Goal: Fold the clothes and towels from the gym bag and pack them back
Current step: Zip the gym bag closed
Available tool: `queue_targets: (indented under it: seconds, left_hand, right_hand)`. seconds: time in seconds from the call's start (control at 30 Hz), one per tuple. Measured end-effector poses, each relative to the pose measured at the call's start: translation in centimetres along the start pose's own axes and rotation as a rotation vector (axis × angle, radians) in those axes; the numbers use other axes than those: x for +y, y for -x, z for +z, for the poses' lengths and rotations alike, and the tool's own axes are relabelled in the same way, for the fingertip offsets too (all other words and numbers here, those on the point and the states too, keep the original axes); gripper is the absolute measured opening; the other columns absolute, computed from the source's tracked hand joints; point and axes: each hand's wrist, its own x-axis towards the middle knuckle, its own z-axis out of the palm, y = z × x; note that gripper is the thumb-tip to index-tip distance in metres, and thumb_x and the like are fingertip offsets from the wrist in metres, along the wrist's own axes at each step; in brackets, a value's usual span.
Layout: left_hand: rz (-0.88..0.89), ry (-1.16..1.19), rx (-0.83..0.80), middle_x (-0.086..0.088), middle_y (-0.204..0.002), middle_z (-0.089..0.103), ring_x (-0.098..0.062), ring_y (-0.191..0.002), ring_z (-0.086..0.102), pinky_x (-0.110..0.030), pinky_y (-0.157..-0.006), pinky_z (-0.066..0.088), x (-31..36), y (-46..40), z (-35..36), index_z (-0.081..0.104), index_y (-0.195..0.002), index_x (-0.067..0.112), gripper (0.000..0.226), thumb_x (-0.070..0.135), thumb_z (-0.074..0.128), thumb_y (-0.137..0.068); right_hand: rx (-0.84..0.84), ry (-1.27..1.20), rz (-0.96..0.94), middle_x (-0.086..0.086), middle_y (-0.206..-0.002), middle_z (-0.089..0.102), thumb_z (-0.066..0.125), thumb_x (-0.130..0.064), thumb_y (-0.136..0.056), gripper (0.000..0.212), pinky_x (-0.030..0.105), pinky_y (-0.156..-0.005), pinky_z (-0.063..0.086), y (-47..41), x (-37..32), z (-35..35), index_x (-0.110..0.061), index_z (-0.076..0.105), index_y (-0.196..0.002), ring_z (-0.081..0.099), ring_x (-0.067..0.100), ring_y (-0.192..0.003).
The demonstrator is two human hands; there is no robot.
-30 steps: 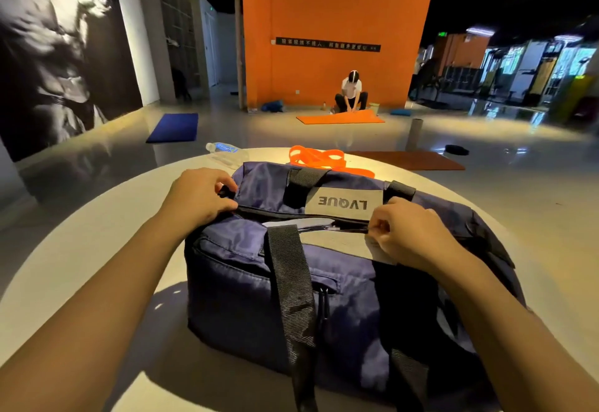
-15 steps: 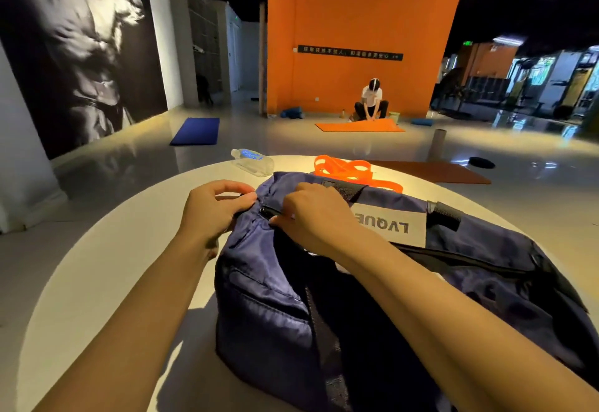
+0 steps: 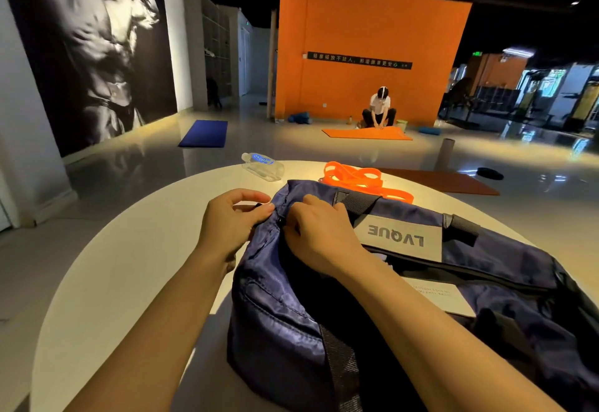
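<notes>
The fingers of the left hand [image 3: 231, 223] curl in and pinch the navy fabric at the left end of the gym bag [image 3: 285, 308], thumb and forefinger closing on the cloth right beside the zipper's end. The right hand [image 3: 316, 233] meets it there – its fingers are bent down over the same corner, pinching at what looks like the zipper pull, though the pull itself is mostly hidden under the fingertips. The two hands sit almost touching, both forearms reaching in from the lower edge of the view, the right one lying across the top of the bag. The bag rests on a round white table [image 3: 129, 282], its long side running off to the right; a grey label [image 3: 398, 238] reading LVQUE lies on its upper face between black webbing handles [image 3: 356, 199], and the zip line shows dark along the top. A white card [image 3: 437, 295] lies on the bag near the right forearm. Beyond the bag, on the far part of the table, an orange resistance band [image 3: 359, 178] lies in loose loops just beside the bag, and a clear water bottle [image 3: 262, 165] lies on its side to the left of it. Farther off, on the glossy floor, a person [image 3: 380, 112] crouches at an orange mat [image 3: 366, 133] before an orange wall – a blue mat [image 3: 204, 133] lies well apart to the left.
</notes>
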Motion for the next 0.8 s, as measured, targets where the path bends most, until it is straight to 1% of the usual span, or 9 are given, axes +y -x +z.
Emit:
queue_targets:
  seconds: [0.07,0.13,0.23,0.3,0.43,0.57,0.63,0.7,0.8]
  left_hand:
    - [0.002,-0.003,0.0,-0.011,-0.092,0.072,-0.027,-0.085,0.068,-0.031,-0.067,0.053,-0.1,0.0,0.0,0.07,-0.082,0.018,0.013,0.006,0.075,-0.08]
    - [0.005,-0.004,-0.002,-0.011,-0.092,0.072,-0.027,-0.087,0.068,-0.034,-0.072,0.055,-0.1,0.3,0.2,0.07,-0.081,0.018,0.013,0.006,0.074,-0.08]
    - [0.021,-0.019,0.008,-0.009,-0.091,0.071,-0.025,-0.088,0.069,-0.036,-0.078,0.057,0.0,0.5,0.3,0.069,-0.081,0.017,0.014,0.005,0.074,-0.08]
    - [0.019,-0.022,0.021,-0.009,-0.091,0.072,-0.026,-0.087,0.069,-0.037,-0.079,0.058,0.0,0.5,0.2,0.07,-0.084,0.017,0.013,0.005,0.074,-0.08]
    - [0.026,-0.037,0.03,-0.01,-0.092,0.072,-0.027,-0.089,0.069,-0.039,-0.081,0.057,-0.2,0.5,0.4,0.069,-0.085,0.021,0.016,0.008,0.076,-0.079]
    - [0.045,-0.071,0.046,-0.005,-0.096,0.071,-0.022,-0.092,0.068,-0.038,-0.084,0.056,-0.4,0.6,0.4,0.068,-0.086,0.022,0.015,0.009,0.074,-0.081]
    - [0.045,-0.063,0.048,-0.004,-0.095,0.072,-0.022,-0.091,0.069,-0.037,-0.083,0.057,-0.4,0.6,0.3,0.068,-0.085,0.022,0.015,0.009,0.074,-0.082]
    - [0.059,-0.073,0.052,-0.002,-0.093,0.071,-0.021,-0.091,0.069,-0.035,-0.081,0.057,-0.4,0.7,0.2,0.068,-0.084,0.022,0.016,0.008,0.074,-0.081]
    - [0.123,-0.143,0.054,-0.001,-0.093,0.071,-0.021,-0.09,0.068,-0.036,-0.08,0.056,-0.3,0.5,-0.3,0.067,-0.082,0.025,0.019,0.007,0.074,-0.081]
  right_hand:
    - [-0.013,-0.012,0.025,0.005,-0.104,0.052,0.045,-0.032,-0.096,0.018,0.037,-0.074,0.024,-0.1,0.1,0.1,-0.017,0.054,-0.096,0.049,0.027,-0.096]
    - [-0.019,-0.058,0.039,0.004,-0.099,0.051,0.047,-0.031,-0.095,0.018,0.035,-0.073,0.025,0.0,0.1,0.0,-0.016,0.055,-0.093,0.049,0.026,-0.093]
    - [-0.006,-0.162,0.075,0.001,-0.087,0.048,0.048,-0.027,-0.092,0.014,0.036,-0.074,0.025,0.2,0.0,-0.2,-0.016,0.048,-0.084,0.045,0.023,-0.083]
    - [-0.014,-0.163,0.096,0.004,-0.088,0.053,0.046,-0.025,-0.093,0.013,0.037,-0.075,0.024,0.2,0.1,-0.2,-0.015,0.046,-0.086,0.046,0.025,-0.081]
    - [-0.052,-0.111,0.119,0.006,-0.099,0.061,0.047,-0.028,-0.096,0.014,0.038,-0.076,0.025,-0.1,-0.1,0.0,-0.015,0.051,-0.096,0.053,0.028,-0.093]
    - [-0.126,-0.265,0.203,0.006,-0.103,0.063,0.051,-0.027,-0.094,0.016,0.039,-0.084,0.039,-0.1,-0.1,-0.2,-0.014,0.058,-0.1,0.055,0.027,-0.096]
    - [-0.123,-0.338,0.229,0.006,-0.101,0.064,0.052,-0.027,-0.093,0.017,0.041,-0.088,0.041,-0.1,-0.1,-0.4,-0.012,0.059,-0.099,0.055,0.026,-0.095]
    - [-0.105,-0.313,0.216,0.007,-0.097,0.064,0.052,-0.026,-0.094,0.017,0.039,-0.084,0.038,-0.1,-0.2,-0.4,-0.012,0.06,-0.095,0.055,0.027,-0.092]
    - [-0.116,-0.148,0.206,0.007,-0.091,0.062,0.051,-0.023,-0.091,0.014,0.035,-0.075,0.026,0.0,-0.1,-1.2,-0.014,0.061,-0.088,0.048,0.028,-0.082]
